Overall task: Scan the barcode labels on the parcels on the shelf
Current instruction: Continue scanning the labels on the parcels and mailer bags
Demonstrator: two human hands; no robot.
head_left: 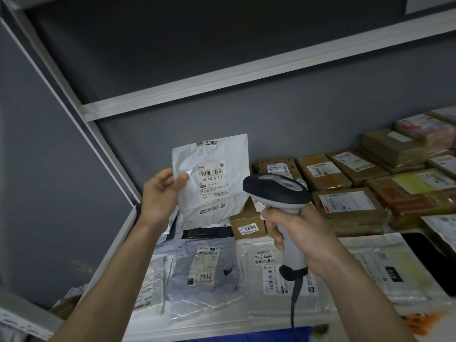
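My left hand point(161, 193) pinches the left edge of a white plastic mailer point(217, 156) and holds it upright above the shelf, its barcode label point(212, 182) facing me. My right hand point(293, 233) grips the handle of a grey and black barcode scanner point(276, 190), whose head sits just right of the mailer's label. The scanner's black cable point(294, 299) hangs down from the handle.
The white shelf point(128, 233) carries flat plastic mailers at the front, among them a grey one point(204, 270) and a white one point(266, 275). A small box marked 1834 point(246, 224) and several brown cartons point(350, 206) fill the back right. Another shelf board point(222, 77) runs above.
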